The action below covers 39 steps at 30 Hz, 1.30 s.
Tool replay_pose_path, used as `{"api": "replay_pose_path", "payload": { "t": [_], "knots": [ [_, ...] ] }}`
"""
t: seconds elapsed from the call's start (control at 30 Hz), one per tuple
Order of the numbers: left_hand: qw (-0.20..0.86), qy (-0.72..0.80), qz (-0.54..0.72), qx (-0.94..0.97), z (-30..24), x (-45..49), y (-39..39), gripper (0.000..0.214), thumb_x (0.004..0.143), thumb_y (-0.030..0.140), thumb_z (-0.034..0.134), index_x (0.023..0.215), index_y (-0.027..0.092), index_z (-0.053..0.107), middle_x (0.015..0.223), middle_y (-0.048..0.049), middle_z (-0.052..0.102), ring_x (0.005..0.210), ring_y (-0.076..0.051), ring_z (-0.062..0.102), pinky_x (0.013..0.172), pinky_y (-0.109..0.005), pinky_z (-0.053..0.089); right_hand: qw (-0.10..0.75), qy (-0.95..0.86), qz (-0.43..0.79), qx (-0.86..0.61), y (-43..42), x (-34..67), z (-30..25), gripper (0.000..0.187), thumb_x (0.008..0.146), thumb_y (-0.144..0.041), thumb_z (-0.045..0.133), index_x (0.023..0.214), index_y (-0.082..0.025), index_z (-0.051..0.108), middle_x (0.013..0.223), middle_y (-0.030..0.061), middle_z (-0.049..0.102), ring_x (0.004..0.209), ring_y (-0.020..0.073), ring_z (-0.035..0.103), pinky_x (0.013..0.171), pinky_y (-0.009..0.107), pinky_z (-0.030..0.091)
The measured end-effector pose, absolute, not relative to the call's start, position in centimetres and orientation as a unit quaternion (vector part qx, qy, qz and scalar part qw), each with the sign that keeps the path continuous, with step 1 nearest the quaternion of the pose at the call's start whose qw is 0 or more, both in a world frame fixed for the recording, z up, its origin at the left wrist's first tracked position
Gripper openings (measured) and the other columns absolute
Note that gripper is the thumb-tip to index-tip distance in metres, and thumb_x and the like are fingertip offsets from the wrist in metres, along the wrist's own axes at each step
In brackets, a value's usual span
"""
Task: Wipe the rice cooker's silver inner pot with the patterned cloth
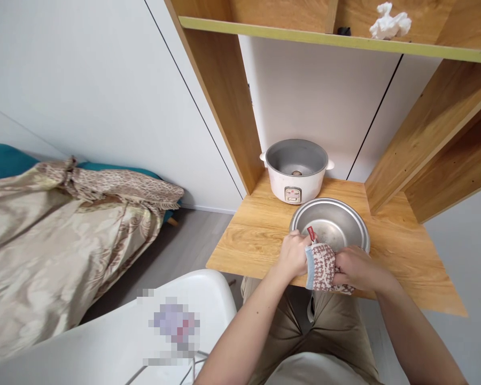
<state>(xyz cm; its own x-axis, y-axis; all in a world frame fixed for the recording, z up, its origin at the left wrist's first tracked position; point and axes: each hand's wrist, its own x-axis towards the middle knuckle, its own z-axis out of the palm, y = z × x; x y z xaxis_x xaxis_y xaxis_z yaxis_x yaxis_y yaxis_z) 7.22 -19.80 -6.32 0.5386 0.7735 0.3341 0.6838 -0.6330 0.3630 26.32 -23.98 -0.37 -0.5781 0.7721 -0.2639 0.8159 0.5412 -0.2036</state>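
Note:
A patterned cloth (324,264) with a blue edge and a red tag hangs over the near rim of a round metal pot (350,227). My left hand (296,250) grips the cloth's left side at the pot's rim, fingers closed. On the cloth's right side, my right hand (355,270) is also closed, its fingers partly hidden in the folds. Behind the pot stands a white rice cooker body (278,179), without a lid, its grey inside showing. Both pot and cooker rest on a wooden desk (244,235).
Above the desk runs a wooden shelf (284,33) bearing crumpled white tissue (389,22) and a small dark object (343,31). Upright wooden panels flank the desk. At lower left are a white chair (120,331) with a blurred item on it, and a cloth-covered sofa (56,240).

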Motion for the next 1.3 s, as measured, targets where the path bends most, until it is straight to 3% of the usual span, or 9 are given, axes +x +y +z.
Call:
{"api": "replay_pose_path", "payload": {
  "t": [0.2, 0.47, 0.8, 1.0, 1.3],
  "knots": [
    [0.072, 0.428, 0.212, 0.875, -5.9, 7.4, -19.9, 0.013, 0.076, 0.031, 0.056, 0.077, 0.018, 0.059, 0.059, -0.0008, 0.064, 0.055, -0.015, 0.056, 0.065, -0.032, 0.035, 0.079, 0.871, -0.134, 0.466, -24.3, 25.9, -0.3, 0.036, 0.084, -0.051, 0.056, 0.076, -0.019, 0.069, 0.072, 0.0052, 0.069, 0.061, 0.0157, 0.058, 0.055, 0.027, 0.025],
    [0.05, 0.464, 0.173, 0.867, -6.0, 7.6, -19.6, 0.02, 0.085, 0.024, 0.047, 0.071, 0.018, 0.061, 0.052, -0.001, 0.06, 0.046, -0.014, 0.046, 0.06, -0.03, 0.034, 0.072, 0.856, -0.125, 0.496, -24.9, 24.4, -0.4, 0.045, 0.086, -0.058, 0.049, 0.076, -0.019, 0.069, 0.076, 0.0081, 0.071, 0.065, 0.0174, 0.062, 0.057, 0.028, 0.028],
    [0.057, 0.421, 0.19, 0.885, -6.4, 7.2, -19.5, 0.017, 0.076, 0.035, 0.054, 0.074, 0.019, 0.059, 0.057, -0.0013, 0.062, 0.052, -0.016, 0.052, 0.065, -0.032, 0.036, 0.065, 0.875, -0.157, 0.454, -24.2, 26.0, -0.5, 0.039, 0.086, -0.052, 0.052, 0.076, -0.018, 0.069, 0.073, 0.005, 0.068, 0.06, 0.0134, 0.054, 0.055, 0.027, 0.024],
    [0.062, 0.426, 0.206, 0.879, -6.3, 7.3, -19.8, 0.015, 0.075, 0.034, 0.054, 0.076, 0.019, 0.058, 0.058, -0.0007, 0.063, 0.053, -0.016, 0.054, 0.065, -0.033, 0.036, 0.077, 0.873, -0.141, 0.461, -24.1, 26.1, -0.5, 0.041, 0.084, -0.054, 0.054, 0.073, -0.018, 0.069, 0.07, 0.0051, 0.068, 0.057, 0.0138, 0.054, 0.053, 0.028, 0.022],
    [0.058, 0.461, 0.193, 0.864, -6.5, 7.6, -19.6, 0.021, 0.085, 0.023, 0.046, 0.073, 0.02, 0.062, 0.051, 0.0005, 0.058, 0.045, -0.013, 0.044, 0.061, -0.03, 0.035, 0.086, 0.855, -0.124, 0.497, -24.8, 24.3, -0.2, 0.046, 0.086, -0.059, 0.049, 0.075, -0.019, 0.069, 0.077, 0.0089, 0.071, 0.067, 0.0186, 0.064, 0.057, 0.029, 0.028]
  ]
}}
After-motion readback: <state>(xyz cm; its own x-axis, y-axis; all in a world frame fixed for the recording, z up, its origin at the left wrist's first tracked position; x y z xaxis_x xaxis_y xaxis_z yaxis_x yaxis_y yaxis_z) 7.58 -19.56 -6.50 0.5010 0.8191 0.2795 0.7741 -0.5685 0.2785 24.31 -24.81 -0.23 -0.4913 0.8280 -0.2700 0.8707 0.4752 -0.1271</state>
